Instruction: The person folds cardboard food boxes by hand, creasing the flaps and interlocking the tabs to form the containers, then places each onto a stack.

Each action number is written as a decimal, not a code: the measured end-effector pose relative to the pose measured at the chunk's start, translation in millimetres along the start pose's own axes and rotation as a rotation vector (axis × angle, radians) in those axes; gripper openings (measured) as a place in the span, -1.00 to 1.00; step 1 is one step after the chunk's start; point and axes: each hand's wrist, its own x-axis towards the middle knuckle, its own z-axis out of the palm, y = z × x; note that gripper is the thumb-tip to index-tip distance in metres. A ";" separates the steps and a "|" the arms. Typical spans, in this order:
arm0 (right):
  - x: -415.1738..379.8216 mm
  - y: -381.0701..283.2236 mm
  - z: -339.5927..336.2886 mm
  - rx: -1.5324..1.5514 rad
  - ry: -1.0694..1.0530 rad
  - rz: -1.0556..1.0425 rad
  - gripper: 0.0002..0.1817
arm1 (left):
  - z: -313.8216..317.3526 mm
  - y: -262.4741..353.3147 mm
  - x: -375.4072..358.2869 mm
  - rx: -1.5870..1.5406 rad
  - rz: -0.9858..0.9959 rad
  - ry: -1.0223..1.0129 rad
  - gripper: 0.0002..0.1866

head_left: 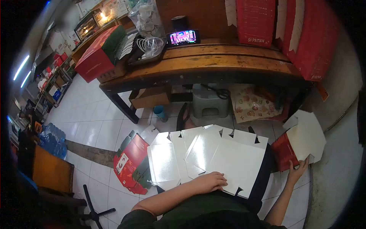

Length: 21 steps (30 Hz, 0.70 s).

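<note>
Wooden worktop point(213, 61), biggest item. Tall red boxes point(256, 23) stand on its right end, red-green box point(100, 53) on its left end. White cardboard sheet point(236, 156), notched edges, lies across the person's lap in front of the worktop. Red-white carton point(305, 139) is in front of the worktop's right end; printed cardboard point(133, 162) lies on the floor before its left part, beside the sheet. Gray stool point(210, 100) under the worktop. Left hand point(210, 182), palm down on the sheet, fingers loosely bent, grasping nothing. Right hand point(298, 170) grasps the carton's lower edge. Lit phone point(183, 37) near the worktop's back edge. Blue cup point(160, 113) on floor, below its front edge.
</note>
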 end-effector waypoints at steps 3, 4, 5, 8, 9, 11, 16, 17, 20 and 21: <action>-25.5 23.8 12.1 0.018 -0.109 0.038 -0.50 | -17.9 19.7 2.8 -0.121 -0.137 -0.045 -0.65; -29.7 29.0 13.1 0.024 -0.162 0.085 -0.49 | -24.4 26.9 4.2 -0.174 -0.207 -0.069 -0.66; -33.1 34.2 13.9 0.031 -0.214 0.131 -0.47 | -21.6 27.0 3.9 -0.153 -0.195 -0.025 -0.67; -18.8 33.5 2.1 0.002 -0.427 0.216 -0.51 | -15.8 27.4 2.9 -0.077 -0.089 0.115 -0.67; -11.7 25.1 -0.7 -0.025 -0.275 0.109 -0.52 | -17.7 27.5 3.3 -0.045 -0.008 0.165 -0.66; 1.5 -3.5 -5.1 -0.081 0.028 -0.108 -0.54 | -22.9 29.4 4.0 0.004 0.088 0.246 -0.64; 9.9 -63.8 -8.7 0.406 -0.328 0.245 -0.65 | -31.4 43.3 -0.4 -0.019 0.047 0.364 -0.63; 7.9 -71.6 -6.1 0.525 -0.473 0.293 -0.67 | -31.0 43.5 -1.5 0.009 0.070 0.385 -0.63; 4.4 -143.5 -19.5 0.894 -0.833 0.738 -0.55 | -27.7 42.1 -9.3 0.092 0.149 0.435 -0.60; 1.9 -159.8 -20.5 0.926 -0.889 0.755 -0.51 | -26.5 40.0 -12.7 0.120 0.188 0.442 -0.57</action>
